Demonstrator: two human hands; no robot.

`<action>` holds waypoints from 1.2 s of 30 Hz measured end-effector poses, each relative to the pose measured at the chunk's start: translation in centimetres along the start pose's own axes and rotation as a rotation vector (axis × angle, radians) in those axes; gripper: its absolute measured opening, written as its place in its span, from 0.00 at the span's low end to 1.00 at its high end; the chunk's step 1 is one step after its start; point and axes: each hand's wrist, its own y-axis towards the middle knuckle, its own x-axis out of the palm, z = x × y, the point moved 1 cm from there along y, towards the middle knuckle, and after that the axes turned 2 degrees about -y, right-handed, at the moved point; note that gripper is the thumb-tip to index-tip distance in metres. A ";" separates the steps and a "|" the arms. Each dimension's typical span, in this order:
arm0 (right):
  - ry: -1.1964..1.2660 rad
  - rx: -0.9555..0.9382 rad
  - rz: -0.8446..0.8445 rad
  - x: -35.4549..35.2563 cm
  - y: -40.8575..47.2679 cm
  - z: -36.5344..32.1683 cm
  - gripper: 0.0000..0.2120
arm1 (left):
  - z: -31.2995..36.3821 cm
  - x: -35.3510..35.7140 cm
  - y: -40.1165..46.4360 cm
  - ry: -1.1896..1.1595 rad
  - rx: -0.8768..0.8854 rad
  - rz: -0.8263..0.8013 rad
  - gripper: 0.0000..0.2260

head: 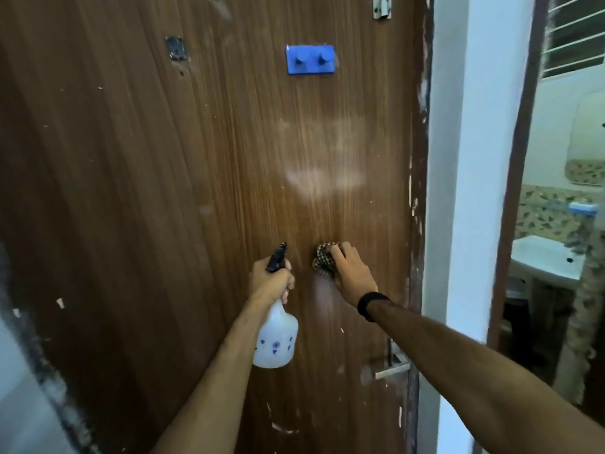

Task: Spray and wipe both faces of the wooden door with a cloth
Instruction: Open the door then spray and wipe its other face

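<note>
Head view: right hand (352, 273) presses cloth (323, 261) against door (163, 191); left hand's (270, 281) grip holds spray bottle (276, 339).

I see dim, soft indoor light, brighter from the window (569, 34) at upper right. A pale sheen glares on the door (196, 191). Motion blur softens everything; edges bow outward.
</note>
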 end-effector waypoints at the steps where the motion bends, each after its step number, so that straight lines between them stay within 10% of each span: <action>1: 0.020 0.004 0.037 -0.1 0.1 0.1 0.21 | -0.2 0.2 -0.1 0.014 0.001 0.007 0.11; 10: 0.196 -0.288 0.299 -6.0 13.1 -8.3 0.20 | 5.0 -4.0 1.1 -0.048 0.038 0.320 0.12; 16: -0.013 -0.953 0.097 -0.8 10.4 -12.9 0.25 | 4.5 -7.6 -1.2 -0.054 0.020 0.463 0.11; 24: 0.178 -0.673 0.395 -6.3 18.6 -20.3 0.22 | 5.7 -10.7 -2.2 -0.064 0.052 0.524 0.12; 31: -0.002 -1.015 0.188 3.1 9.1 -18.3 0.18 | 2.7 -10.8 -2.6 -0.043 0.014 0.486 0.11; 36: 0.016 -0.814 0.190 2.8 8.3 -14.2 0.28 | -0.1 -10.3 -2.7 -0.030 -0.025 0.391 0.12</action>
